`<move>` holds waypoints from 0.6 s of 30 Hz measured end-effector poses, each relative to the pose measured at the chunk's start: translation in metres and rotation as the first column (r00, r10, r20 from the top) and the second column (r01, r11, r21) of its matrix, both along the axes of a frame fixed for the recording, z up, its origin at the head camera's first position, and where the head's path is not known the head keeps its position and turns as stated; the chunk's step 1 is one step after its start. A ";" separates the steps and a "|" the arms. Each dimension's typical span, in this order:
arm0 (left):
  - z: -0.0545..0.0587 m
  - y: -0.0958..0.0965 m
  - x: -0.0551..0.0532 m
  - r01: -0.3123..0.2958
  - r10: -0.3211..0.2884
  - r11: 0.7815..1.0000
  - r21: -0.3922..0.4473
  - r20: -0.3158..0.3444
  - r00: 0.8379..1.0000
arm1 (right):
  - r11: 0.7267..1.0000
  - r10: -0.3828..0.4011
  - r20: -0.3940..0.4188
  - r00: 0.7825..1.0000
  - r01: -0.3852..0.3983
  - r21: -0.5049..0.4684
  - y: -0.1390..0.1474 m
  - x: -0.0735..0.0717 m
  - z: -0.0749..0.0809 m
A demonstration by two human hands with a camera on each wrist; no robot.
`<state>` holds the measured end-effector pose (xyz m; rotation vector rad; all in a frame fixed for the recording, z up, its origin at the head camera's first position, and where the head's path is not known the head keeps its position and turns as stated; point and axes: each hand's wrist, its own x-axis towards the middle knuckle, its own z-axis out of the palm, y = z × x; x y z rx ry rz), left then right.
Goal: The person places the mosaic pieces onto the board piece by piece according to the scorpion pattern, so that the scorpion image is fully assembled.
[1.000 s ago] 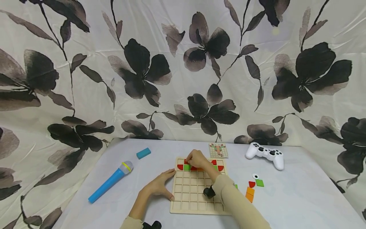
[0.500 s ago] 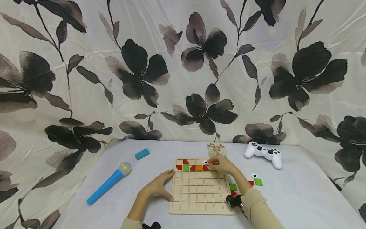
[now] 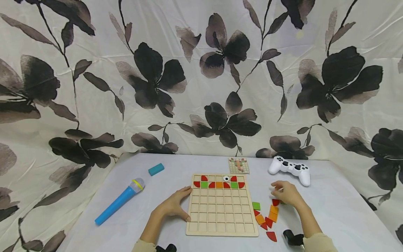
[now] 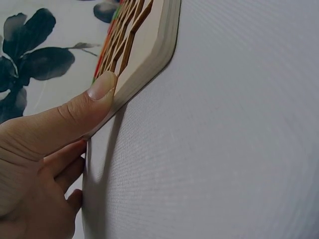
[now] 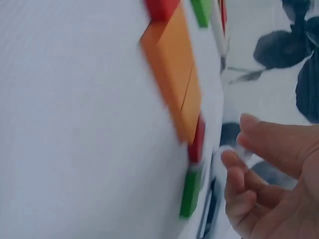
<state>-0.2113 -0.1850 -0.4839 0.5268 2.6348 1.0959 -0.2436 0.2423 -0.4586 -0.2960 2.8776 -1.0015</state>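
Note:
In the head view my left hand (image 3: 174, 204) rests against the left edge of a wooden grid board (image 3: 214, 211), fingers and thumb spread apart. The left wrist view shows the thumb (image 4: 94, 99) pressing the board's edge. On the board's top rows sit red and green tiles, an orange tile (image 3: 219, 185) and a round white eye tile (image 3: 226, 178). My right hand (image 3: 288, 193) is right of the board, over loose tiles, partly covering a green one. In the right wrist view its thumb and forefinger are apart, with no tile seen between them.
Loose orange tiles (image 3: 273, 213), red tiles and a green tile (image 3: 256, 205) lie right of the board. A pattern card (image 3: 239, 166) is behind it. A white game controller (image 3: 289, 169) stands back right; a blue toy microphone (image 3: 120, 202) and a teal block (image 3: 156, 169) lie left.
My right hand has left the board's top rows and moved right over the loose tiles. A white eye tile it held now sits in the top row. The left hand stays put.

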 end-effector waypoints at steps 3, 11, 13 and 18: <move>0.001 0.000 0.001 0.005 -0.005 1.000 0.001 -0.007 1.000 | 0.994 -0.069 0.022 0.997 0.067 0.086 0.010 0.004 0.000; 0.001 0.000 0.001 -0.004 0.004 1.000 0.010 0.007 1.000 | 0.989 -0.061 0.029 0.998 0.056 0.135 0.021 0.005 -0.008; 0.001 0.000 0.000 -0.007 0.007 1.000 0.007 0.012 1.000 | 0.990 -0.050 0.019 0.999 0.047 0.133 0.020 0.004 -0.009; 0.000 0.000 -0.001 -0.003 0.003 1.000 0.001 0.011 1.000 | 0.989 -0.065 0.045 0.997 0.059 0.133 0.016 -0.001 -0.011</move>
